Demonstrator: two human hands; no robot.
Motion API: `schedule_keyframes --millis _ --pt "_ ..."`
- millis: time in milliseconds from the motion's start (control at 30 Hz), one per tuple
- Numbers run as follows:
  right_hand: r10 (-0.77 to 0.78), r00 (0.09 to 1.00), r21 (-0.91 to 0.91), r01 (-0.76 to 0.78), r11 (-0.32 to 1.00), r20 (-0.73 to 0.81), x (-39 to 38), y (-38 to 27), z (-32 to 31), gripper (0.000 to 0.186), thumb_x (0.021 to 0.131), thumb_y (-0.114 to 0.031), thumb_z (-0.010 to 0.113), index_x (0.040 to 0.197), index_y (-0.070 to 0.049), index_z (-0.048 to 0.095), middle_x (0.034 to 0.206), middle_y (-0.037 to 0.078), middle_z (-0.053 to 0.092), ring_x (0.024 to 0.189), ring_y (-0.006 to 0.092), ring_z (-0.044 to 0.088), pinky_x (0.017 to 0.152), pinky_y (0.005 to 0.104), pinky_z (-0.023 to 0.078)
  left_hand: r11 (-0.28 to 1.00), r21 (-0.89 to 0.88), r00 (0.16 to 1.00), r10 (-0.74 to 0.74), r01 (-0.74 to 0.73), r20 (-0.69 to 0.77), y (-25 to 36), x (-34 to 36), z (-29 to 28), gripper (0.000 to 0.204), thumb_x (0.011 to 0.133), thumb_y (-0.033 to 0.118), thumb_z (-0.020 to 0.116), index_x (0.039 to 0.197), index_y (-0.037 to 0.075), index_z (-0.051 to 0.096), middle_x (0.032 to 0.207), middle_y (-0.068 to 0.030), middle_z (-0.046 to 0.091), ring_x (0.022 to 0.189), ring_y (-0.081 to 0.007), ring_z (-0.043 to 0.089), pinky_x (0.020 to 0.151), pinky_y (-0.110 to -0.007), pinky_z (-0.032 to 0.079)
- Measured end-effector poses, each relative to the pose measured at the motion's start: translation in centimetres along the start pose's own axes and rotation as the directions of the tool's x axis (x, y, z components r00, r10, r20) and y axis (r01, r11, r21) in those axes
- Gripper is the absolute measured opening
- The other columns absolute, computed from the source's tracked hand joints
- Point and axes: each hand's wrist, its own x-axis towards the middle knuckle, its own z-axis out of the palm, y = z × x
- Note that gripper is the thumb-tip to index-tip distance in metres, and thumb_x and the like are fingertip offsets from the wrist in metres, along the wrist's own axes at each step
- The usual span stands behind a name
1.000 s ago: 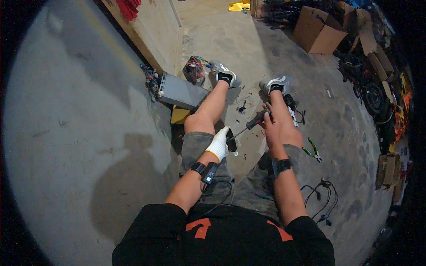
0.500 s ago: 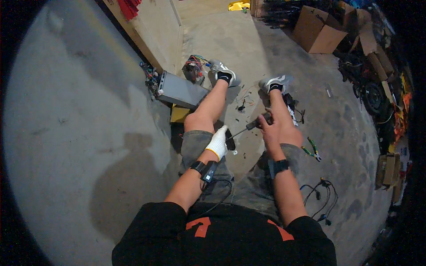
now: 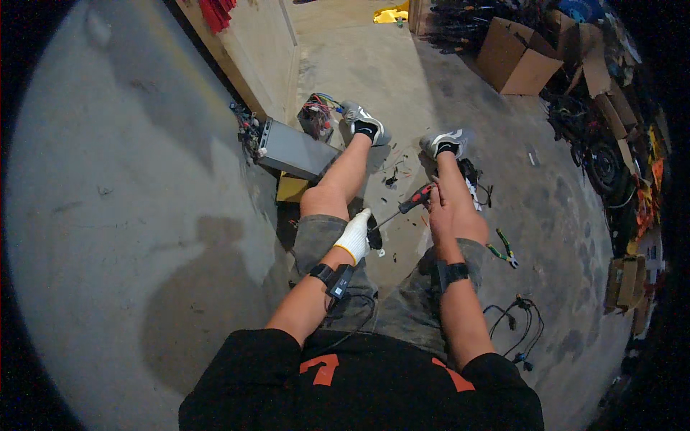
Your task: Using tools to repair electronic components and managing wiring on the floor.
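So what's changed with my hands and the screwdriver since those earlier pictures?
Your bare right hand has shifted toward the rear end of the screwdriver's red-and-black handle, uncovering more of it than half a second ago; its red side now shows, so it seems to have turned. Your white-gloved left hand still holds the small black part, and the green-handled pliers stay on the grey floor.

2 forearms (image 3: 302, 305) angled inward, left hand (image 3: 356, 237) gloved.

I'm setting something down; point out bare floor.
Bare concrete: between the green-handled metal pliers and small brown cardboard box; also beyond the grey shoes, toward the yellow object. Crowded: near side of the shoes, strewn with small black scraps.
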Motion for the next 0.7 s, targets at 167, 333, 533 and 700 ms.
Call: schedule_keyframes --millis 167,333,533,700 --pt "-0.028 0.999 0.001 0.028 1.000 0.014 -1.1 -1.5 -0.5 0.041 0.101 -0.026 0.054 0.134 -0.002 0.054 0.120 0.009 0.061 0.108 0.0138 0.056 0.091 0.0262 0.046 1.000 -0.031 1.000 -0.005 0.005 0.000 0.7 -3.3 2.7 0.025 0.093 0.039 0.059 0.100 0.014 0.058 0.088 -0.0070 0.060 0.072 -0.0249 0.058 0.064 -0.041 0.052" --pt "-0.057 0.995 0.178 0.042 0.983 0.076 -0.6 -1.2 0.7 0.042 0.100 -0.024 0.057 0.134 0.000 0.053 0.124 0.011 0.060 0.113 0.0173 0.056 0.095 0.0282 0.045 0.992 -0.070 0.993 0.103 -0.107 -0.050 0.2 -0.9 0.4 0.027 0.097 0.042 0.054 0.099 0.015 0.059 0.080 -0.0099 0.059 0.065 -0.0290 0.059 0.055 -0.046 0.051" --pt "-0.069 0.998 -0.109 0.070 0.992 0.009 -0.9 -2.1 -0.3 0.042 0.099 -0.021 0.058 0.135 0.000 0.052 0.129 0.012 0.059 0.116 0.0168 0.055 0.097 0.0280 0.044 0.996 -0.071 0.998 0.045 -0.048 -0.050 0.7 -3.1 2.7 0.033 0.095 0.046 0.054 0.105 0.015 0.057 0.085 -0.0103 0.060 0.065 -0.0305 0.059 0.057 -0.049 0.052" --pt "0.009 0.998 0.147 -0.019 0.989 0.068 -1.4 -3.2 0.7 0.042 0.099 -0.020 0.058 0.136 0.000 0.052 0.130 0.011 0.059 0.115 0.0152 0.055 0.097 0.0265 0.044 0.993 -0.098 0.996 0.055 -0.061 -0.070 0.5 -2.2 1.5 0.040 0.094 0.049 0.055 0.111 0.013 0.053 0.091 -0.0117 0.060 0.068 -0.0327 0.061 0.058 -0.051 0.055"
